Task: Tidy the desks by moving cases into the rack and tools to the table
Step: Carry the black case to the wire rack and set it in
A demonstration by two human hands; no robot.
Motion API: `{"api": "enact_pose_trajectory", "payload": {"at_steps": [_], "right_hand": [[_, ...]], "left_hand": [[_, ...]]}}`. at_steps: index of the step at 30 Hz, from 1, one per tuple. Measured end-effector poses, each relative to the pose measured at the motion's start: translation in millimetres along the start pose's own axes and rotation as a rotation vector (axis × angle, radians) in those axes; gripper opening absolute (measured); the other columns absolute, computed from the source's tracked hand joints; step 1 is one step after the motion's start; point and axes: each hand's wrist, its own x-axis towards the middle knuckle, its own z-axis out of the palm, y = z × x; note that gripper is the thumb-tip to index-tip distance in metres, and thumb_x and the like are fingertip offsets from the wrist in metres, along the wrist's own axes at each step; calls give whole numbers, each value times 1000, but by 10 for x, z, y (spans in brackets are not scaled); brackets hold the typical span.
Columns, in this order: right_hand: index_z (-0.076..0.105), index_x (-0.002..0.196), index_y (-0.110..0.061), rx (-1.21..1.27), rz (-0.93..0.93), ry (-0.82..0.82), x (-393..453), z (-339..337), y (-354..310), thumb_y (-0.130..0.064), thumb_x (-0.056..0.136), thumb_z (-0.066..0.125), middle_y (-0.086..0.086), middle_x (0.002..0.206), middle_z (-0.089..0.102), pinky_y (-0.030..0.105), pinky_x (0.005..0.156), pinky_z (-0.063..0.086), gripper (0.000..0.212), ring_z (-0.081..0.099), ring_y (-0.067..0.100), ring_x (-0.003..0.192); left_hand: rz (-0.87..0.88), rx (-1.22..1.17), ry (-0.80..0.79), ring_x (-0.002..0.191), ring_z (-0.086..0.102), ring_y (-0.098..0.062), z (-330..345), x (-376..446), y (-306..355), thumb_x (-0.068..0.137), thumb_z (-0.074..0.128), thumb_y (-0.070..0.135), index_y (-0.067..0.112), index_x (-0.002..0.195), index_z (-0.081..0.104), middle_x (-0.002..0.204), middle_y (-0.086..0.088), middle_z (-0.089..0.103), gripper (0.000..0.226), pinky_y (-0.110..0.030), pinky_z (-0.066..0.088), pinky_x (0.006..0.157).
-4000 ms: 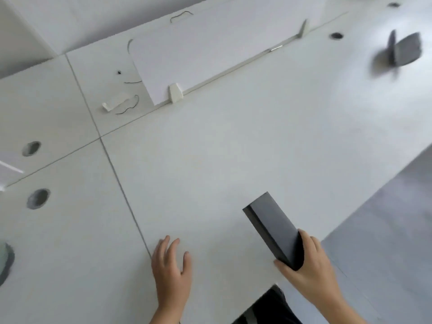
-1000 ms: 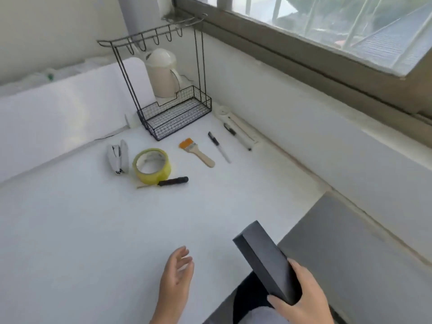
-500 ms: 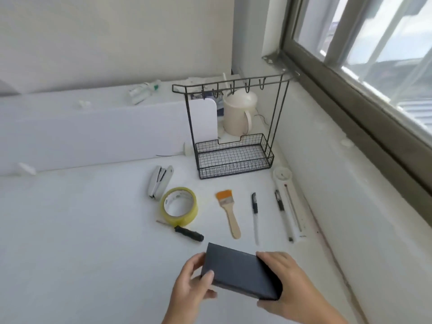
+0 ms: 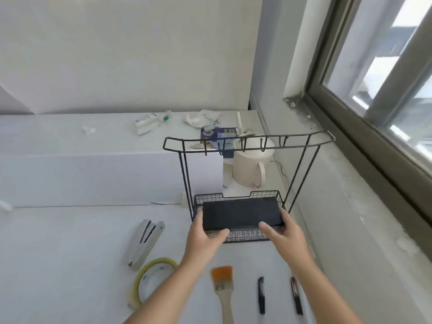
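Observation:
A black flat case (image 4: 240,213) lies lengthwise in the basket of a black wire rack (image 4: 247,146), tilted a little toward me. My left hand (image 4: 203,237) grips its left end and my right hand (image 4: 284,235) grips its right end. On the white table in front of the rack lie a silver stapler (image 4: 146,242), a roll of yellow tape (image 4: 152,280), an orange-bristled brush (image 4: 223,286) and two black pens (image 4: 261,295) (image 4: 296,295). My forearms hide part of the tape.
A white kettle (image 4: 251,167) stands behind the rack. A white divider panel (image 4: 93,178) runs along the back of the table. Beyond it lie a bottle (image 4: 152,121), a blue box (image 4: 219,134) and scraps. A wall and window frame (image 4: 364,136) close off the right side.
I turned from another desk to this one and stepped closer. Both hands carried the black case forward from above the table into the rack's basket.

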Motion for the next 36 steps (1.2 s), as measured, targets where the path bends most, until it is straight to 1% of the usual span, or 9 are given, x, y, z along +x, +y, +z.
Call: {"api": "enact_pose_trajectory", "payload": {"at_steps": [3, 7, 11, 14, 16, 19, 24, 30, 36], "right_hand": [[51, 118, -12, -119, 77, 8, 484, 9, 114, -11, 80, 63, 2, 99, 62, 27, 82, 43, 39, 56, 17, 92], [51, 116, -10, -258, 177, -56, 863, 71, 325, -17, 81, 63, 0, 99, 59, 26, 80, 42, 38, 52, 14, 90], [54, 109, -11, -489, 212, -36, 988, 174, 501, -27, 79, 64, 5, 103, 64, 30, 75, 45, 36, 57, 22, 93], [52, 101, -10, -668, 274, -15, 1002, 227, 549, -38, 80, 61, 7, 99, 65, 30, 65, 43, 36, 54, 23, 81], [51, 98, -9, -692, 286, 10, 1014, 246, 559, -38, 80, 60, 7, 97, 64, 30, 62, 40, 35, 48, 21, 76], [52, 99, -11, -684, 259, 55, 1019, 272, 555, -37, 81, 60, 7, 99, 65, 29, 61, 38, 33, 52, 23, 77], [52, 99, -14, -634, 251, 92, 1005, 263, 531, -33, 81, 61, 5, 98, 66, 27, 57, 35, 28, 48, 20, 72], [51, 101, -11, -694, 209, 95, 995, 273, 561, -37, 81, 59, 7, 101, 65, 28, 58, 37, 33, 57, 25, 82], [48, 107, -9, -760, 199, 74, 1014, 301, 606, -38, 82, 57, 10, 104, 64, 31, 61, 42, 39, 60, 29, 91]], "left_hand": [[-19, 125, -7, 96, 52, -13, 153, 411, 67, 71, 68, 4, 15, 122, 46, 103, 6, 53, 56, -24, 40, 90], [-58, 341, 6, 88, 59, -24, 275, 837, -87, 69, 65, 5, 11, 108, 54, 93, -2, 59, 41, -31, 51, 74], [-69, 474, -11, 78, 50, -19, 315, 1040, -263, 69, 65, 7, 8, 100, 60, 94, -7, 62, 31, -23, 36, 65], [-28, 504, 1, 76, 49, -18, 330, 1104, -353, 70, 64, 7, 8, 96, 60, 86, -3, 58, 27, -23, 34, 64], [-2, 521, 12, 76, 49, -18, 345, 1122, -373, 70, 64, 7, 7, 95, 60, 83, -1, 56, 25, -23, 34, 63], [24, 528, 21, 78, 54, -24, 356, 1116, -405, 71, 64, 7, 5, 93, 60, 82, -2, 55, 22, -25, 36, 65], [48, 635, 29, 93, 59, -33, 374, 1080, -428, 72, 64, 16, 7, 95, 58, 98, -14, 63, 26, -29, 41, 68], [15, 694, 16, 95, 57, -36, 381, 1127, -447, 76, 63, 16, 1, 99, 53, 106, -21, 58, 29, -41, 48, 80], [-12, 724, -5, 107, 51, -36, 391, 1100, -399, 81, 61, 16, -3, 106, 47, 116, -22, 53, 34, -41, 43, 87]]}}
